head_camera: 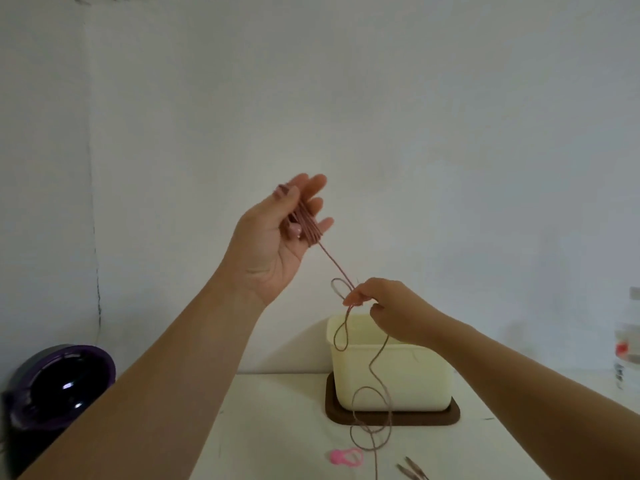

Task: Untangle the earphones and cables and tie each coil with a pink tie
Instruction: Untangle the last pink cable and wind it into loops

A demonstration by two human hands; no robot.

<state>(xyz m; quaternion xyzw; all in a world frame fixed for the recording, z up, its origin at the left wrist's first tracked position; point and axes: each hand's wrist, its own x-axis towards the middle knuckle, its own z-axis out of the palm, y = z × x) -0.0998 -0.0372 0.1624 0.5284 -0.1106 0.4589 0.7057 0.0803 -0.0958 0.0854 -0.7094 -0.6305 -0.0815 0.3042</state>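
A dusty-pink earphone cable (337, 268) is wound in several turns around the fingers of my left hand (277, 237), raised in front of the wall with the fingers spread. A pale earbud shows against that palm. From the coil the cable runs down and right to my right hand (384, 306), which pinches it between thumb and fingers. Below that hand the loose cable hangs in loops in front of the cream box and reaches the table. A pink tie (345, 456) lies flat on the white table near the front edge.
A cream plastic box (408, 379) stands on a brown lid (450, 415) at the back of the table. A dark purple round object (59, 386) sits at the left. A clear bottle (627, 348) stands at the right edge. More cable ends (412, 469) lie at the front.
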